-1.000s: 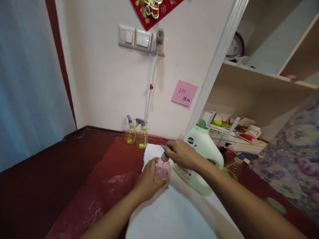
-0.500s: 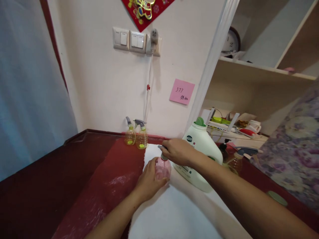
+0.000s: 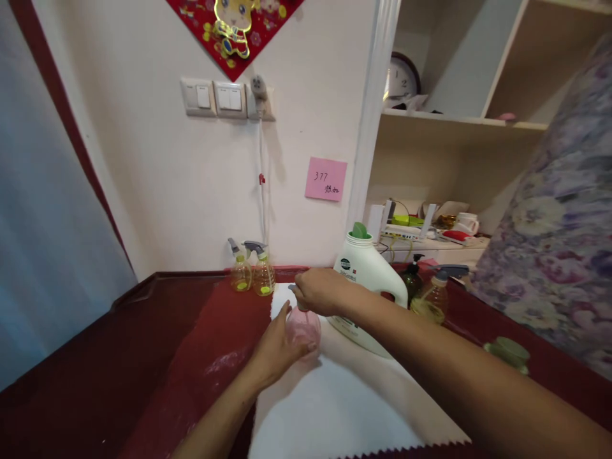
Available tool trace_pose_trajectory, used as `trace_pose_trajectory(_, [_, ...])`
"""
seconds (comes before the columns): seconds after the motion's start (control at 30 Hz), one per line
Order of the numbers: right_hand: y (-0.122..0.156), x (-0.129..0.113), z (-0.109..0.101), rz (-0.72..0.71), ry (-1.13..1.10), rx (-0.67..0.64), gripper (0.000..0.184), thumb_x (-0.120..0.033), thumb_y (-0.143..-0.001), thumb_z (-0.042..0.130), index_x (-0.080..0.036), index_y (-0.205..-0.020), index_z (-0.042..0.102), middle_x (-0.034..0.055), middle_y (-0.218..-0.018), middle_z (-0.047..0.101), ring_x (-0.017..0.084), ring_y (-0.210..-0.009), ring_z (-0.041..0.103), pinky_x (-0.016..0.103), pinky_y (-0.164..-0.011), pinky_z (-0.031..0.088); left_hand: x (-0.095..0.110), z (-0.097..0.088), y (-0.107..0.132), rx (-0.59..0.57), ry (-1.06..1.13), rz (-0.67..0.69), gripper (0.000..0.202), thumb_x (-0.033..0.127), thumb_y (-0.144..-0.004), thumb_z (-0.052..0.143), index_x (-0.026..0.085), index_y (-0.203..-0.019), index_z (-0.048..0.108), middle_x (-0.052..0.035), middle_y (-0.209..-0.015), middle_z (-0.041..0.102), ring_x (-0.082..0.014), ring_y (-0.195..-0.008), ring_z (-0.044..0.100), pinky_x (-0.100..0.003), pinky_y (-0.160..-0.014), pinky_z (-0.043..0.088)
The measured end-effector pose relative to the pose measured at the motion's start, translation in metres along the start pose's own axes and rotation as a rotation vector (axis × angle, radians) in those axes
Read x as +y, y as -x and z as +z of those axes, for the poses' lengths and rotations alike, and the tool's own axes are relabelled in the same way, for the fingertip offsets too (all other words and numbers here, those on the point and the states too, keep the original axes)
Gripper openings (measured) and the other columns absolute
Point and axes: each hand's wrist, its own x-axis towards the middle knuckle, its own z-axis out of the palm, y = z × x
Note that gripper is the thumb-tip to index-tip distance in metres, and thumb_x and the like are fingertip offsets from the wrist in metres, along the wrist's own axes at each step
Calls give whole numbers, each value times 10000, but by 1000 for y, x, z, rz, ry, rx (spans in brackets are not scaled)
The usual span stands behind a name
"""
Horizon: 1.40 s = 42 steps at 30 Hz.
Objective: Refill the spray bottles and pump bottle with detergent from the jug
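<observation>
A pink see-through spray bottle [image 3: 305, 331] stands on a white sheet [image 3: 354, 401] in front of me. My left hand [image 3: 278, 347] is wrapped round the bottle's body from the left, thumb across its front. Over the top, my right hand [image 3: 318, 290] is closed on the grey spray head [image 3: 292, 289], most of which is hidden under the fingers. Just behind my right forearm stands a large pale green detergent jug [image 3: 368, 268], uncapped, with a green piece showing at its mouth.
Two yellow spray bottles [image 3: 264, 274] stand by the wall. To the right are a dark pump bottle [image 3: 412, 275], another spray bottle [image 3: 433, 298] and a green cap [image 3: 507, 352]. A shelf unit [image 3: 430, 118] and a floral curtain [image 3: 545, 210] border the right side.
The view has shifted right and tilted slightly up. Both hands keep their places on the pink spray bottle, and the right hand has turned a little at the spray head.
</observation>
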Motion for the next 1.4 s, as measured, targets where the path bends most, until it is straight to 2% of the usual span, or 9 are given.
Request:
trace_pose_trajectory(0.13, [-2,5,1,-9,-19,-44,254,-397,-1005,635,-166,-1102,679,58,-1106,709,198,-968,693,413,-870,589,27,-10,-11,24,-84,66,624,352,-736,798,206,-1316,617,-156,-1393,656,-383,-1326,568,-512,-1083,452])
trace_pose_trajectory(0.23, [-4,5,1,-25,-38,-54,251,-380,-993,655,-165,-1121,675,63,-1139,700,211,-1007,686,432,-892,584,39,-8,-20,29,-105,83,348,356,-817,724,200,-1126,685,-119,-1187,752,-326,-1127,689,-441,-951,528])
trace_pose_trajectory(0.33, [-4,4,-1,-42,-87,-39,240,-365,-987,666,-169,-1125,677,65,-1166,695,219,-1041,679,447,-923,572,38,-3,-27,77,-113,78,239,386,-840,698,192,-978,681,-99,-994,774,-297,-953,727,-403,-850,552])
trace_pose_trajectory(0.53, [13,18,5,-34,-359,138,247,-369,-984,626,-191,-1139,699,74,-1112,745,227,-1022,697,376,-876,544,30,-1,-31,94,-87,97,286,452,-835,710,180,-922,702,-80,-952,754,-274,-922,707,-382,-855,551])
trace_pose_trajectory(0.7, [31,30,46,55,-626,397,374,-342,-985,550,-181,-1320,596,96,-1153,752,227,-1036,700,294,-807,490,31,0,-27,95,-63,110,301,442,-855,684,183,-1002,729,-74,-1017,743,-280,-1021,689,-363,-876,546])
trace_pose_trajectory(0.87, [30,23,71,63,-747,549,201,-233,-1011,504,-197,-1118,670,53,-1049,760,184,-966,690,260,-821,460,27,5,-23,111,-55,115,337,431,-866,665,187,-1089,726,-94,-1119,737,-291,-1104,672,-374,-911,547])
trace_pose_trajectory(1.07, [27,18,63,44,-742,578,156,-209,-982,566,-189,-1079,687,69,-1067,752,202,-984,675,271,-839,431,17,8,-20,155,-53,56,514,448,-814,730,174,-1245,671,-131,-1224,734,-320,-1137,681,-418,-936,549])
trace_pose_trajectory(1.27, [28,18,61,53,-712,549,171,-219,-983,554,-190,-1086,688,76,-1061,748,215,-969,674,285,-789,406,21,6,-22,140,-43,51,503,456,-786,766,175,-1191,668,-130,-1207,742,-310,-1113,697,-397,-915,562])
trace_pose_trajectory(1.4, [28,17,62,51,-690,546,170,-227,-985,552,-185,-1083,684,78,-1060,746,216,-964,672,289,-767,395,29,6,-26,149,-47,64,429,421,-788,755,186,-1131,647,-101,-1079,766,-276,-1009,716,-368,-870,559])
